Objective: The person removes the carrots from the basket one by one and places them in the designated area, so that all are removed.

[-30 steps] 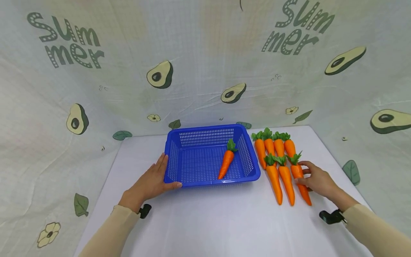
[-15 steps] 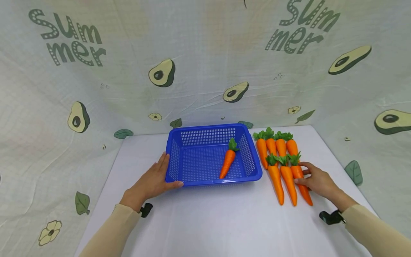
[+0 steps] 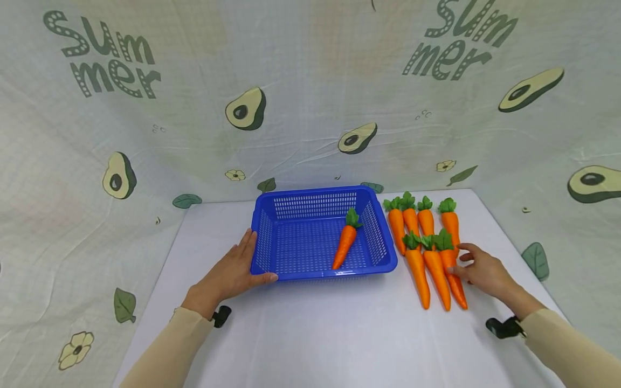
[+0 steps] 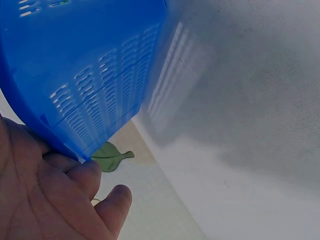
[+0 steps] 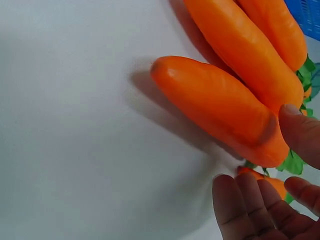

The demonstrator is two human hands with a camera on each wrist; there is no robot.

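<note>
A blue mesh basket (image 3: 317, 275) stands on the white table with one carrot (image 3: 345, 245) inside, leaves toward the back. My left hand (image 3: 232, 269) lies against the basket's left side, fingers straight, thumb along the front rim. To the right, carrots sit in two rows, leaves pointing backward. By the rightmost front-row carrot (image 3: 452, 272) is my right hand (image 3: 487, 274), thumb at its upper part. In the right wrist view, the fingers (image 5: 227, 200) spread apart from that carrot. Behind it, the rightmost rear carrot (image 3: 450, 223) is partly covered.
Two more front-row carrots (image 3: 416, 275) lie left of the right hand, close to the basket's right wall. Several rear carrots (image 3: 397, 229) fill the space behind them. A printed cloth (image 3: 301, 108) hangs behind and beside the table (image 3: 330, 334).
The rightmost front carrot has shifted slightly left, and the rightmost rear carrot has moved right, away from its neighbour. My right hand's grip has loosened; the left hand has stayed at the basket.
</note>
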